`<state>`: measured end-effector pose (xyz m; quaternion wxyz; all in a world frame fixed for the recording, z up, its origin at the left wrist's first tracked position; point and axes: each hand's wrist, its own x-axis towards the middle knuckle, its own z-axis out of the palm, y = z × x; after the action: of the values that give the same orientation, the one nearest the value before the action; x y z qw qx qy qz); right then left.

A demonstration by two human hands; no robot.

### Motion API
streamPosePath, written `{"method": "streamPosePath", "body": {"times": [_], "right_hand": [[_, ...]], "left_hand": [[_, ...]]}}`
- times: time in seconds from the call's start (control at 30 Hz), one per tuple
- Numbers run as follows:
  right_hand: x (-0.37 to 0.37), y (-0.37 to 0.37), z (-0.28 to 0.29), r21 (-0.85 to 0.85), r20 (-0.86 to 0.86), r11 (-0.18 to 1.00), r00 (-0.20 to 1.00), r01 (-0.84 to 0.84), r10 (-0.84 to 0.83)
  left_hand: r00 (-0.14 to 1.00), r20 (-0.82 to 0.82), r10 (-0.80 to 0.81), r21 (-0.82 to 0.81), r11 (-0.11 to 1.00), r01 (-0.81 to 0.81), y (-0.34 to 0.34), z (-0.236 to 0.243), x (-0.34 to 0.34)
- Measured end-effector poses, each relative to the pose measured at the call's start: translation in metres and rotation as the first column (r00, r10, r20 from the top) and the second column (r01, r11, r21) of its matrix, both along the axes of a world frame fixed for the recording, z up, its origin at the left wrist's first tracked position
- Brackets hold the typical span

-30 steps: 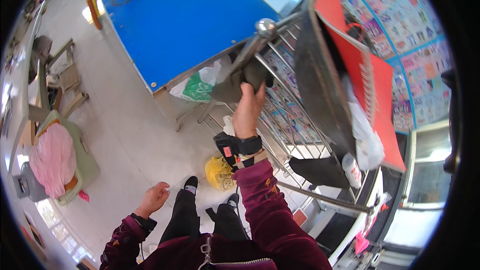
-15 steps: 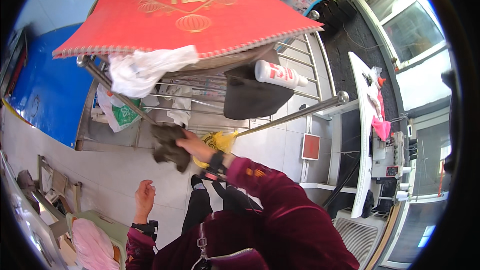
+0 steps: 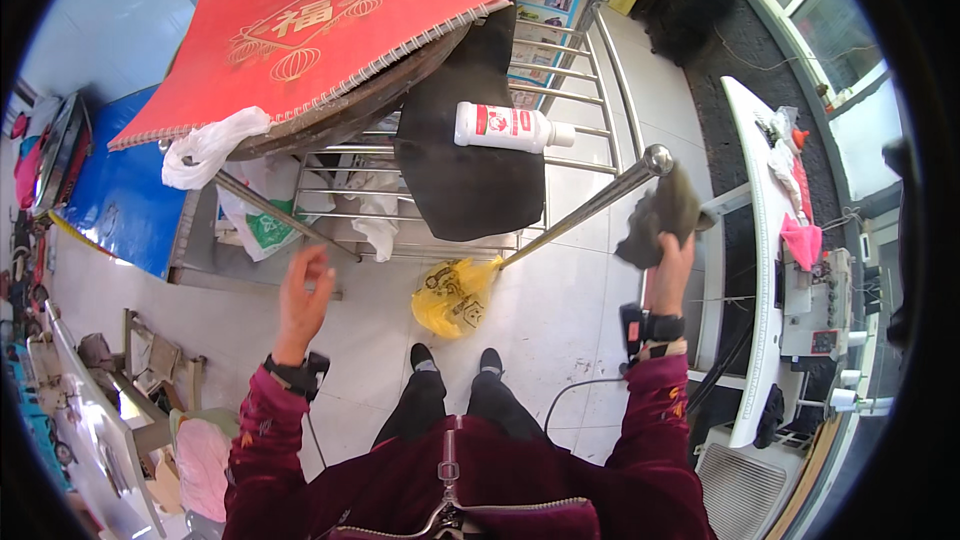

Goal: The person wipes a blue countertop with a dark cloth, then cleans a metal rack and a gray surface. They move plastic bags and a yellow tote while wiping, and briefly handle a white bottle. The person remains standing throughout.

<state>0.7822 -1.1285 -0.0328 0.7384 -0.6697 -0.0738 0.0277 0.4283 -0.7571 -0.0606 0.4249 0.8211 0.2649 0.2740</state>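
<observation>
We clamp a dark cloth (image 3: pixel 656 212) in our outstretched right hand (image 3: pixel 672 275), left hand (image 3: pixel 301 312) raised, fingers (image 3: pixel 317 262) loosely apart.

Dark olive-grey, matte, soft-looking cloth (image 3: pixel 658 215): crumpled, irregular outline, a bit blurred. Pinched at its lower end in the right hand (image 3: pixel 672 265), held up in the air, bulk projecting beyond the fingers. Top end sits just beside the round steel rail knob (image 3: pixel 657 160); can't tell if touching.
</observation>
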Motion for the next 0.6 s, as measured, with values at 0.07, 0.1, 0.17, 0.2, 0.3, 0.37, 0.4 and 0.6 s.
{"method": "streamPosePath", "body": {"times": [0.07,0.1,0.17,0.2,0.3,0.37,0.4,0.6], "right_hand": [[0.007,0.014,0.013,0.044,0.058,0.998,0.997,-0.048,0.045],[0.005,0.024,0.011,0.001,0.025,0.996,0.996,-0.087,0.087],[-0.002,0.04,-0.01,-0.007,0.089,0.98,0.976,-0.197,0.197],[-0.006,0.052,-0.032,-0.214,0.079,0.971,0.989,-0.103,0.122],[0.0,0.054,-0.1,-0.032,0.011,0.979,0.979,-0.201,0.201],[0.002,0.057,-0.149,-0.212,-0.164,0.965,0.979,-0.157,0.123],[0.001,0.059,-0.171,-0.334,-0.108,0.933,0.989,-0.134,0.104],[0.001,0.057,-0.178,-0.039,-0.329,0.981,0.929,-0.192,0.169]], "left_hand": [[0.999,0.012,-0.035,0.091,0.995,0.034,-0.007,0.022,0.032],[0.999,0.009,-0.054,0.152,0.987,0.052,-0.011,0.033,0.046],[0.997,0.034,-0.065,0.213,0.975,0.056,-0.019,0.051,0.071],[0.996,0.046,-0.076,0.24,0.969,0.062,-0.022,0.058,0.082],[0.991,0.073,-0.116,0.349,0.933,0.083,-0.03,0.074,0.11],[0.991,0.05,-0.123,0.457,0.885,0.087,-0.033,0.081,0.127],[0.992,0.043,-0.115,0.504,0.86,0.078,-0.035,0.084,0.134],[0.999,-0.025,-0.043,0.655,0.754,0.049,-0.031,0.087,0.159]]}}
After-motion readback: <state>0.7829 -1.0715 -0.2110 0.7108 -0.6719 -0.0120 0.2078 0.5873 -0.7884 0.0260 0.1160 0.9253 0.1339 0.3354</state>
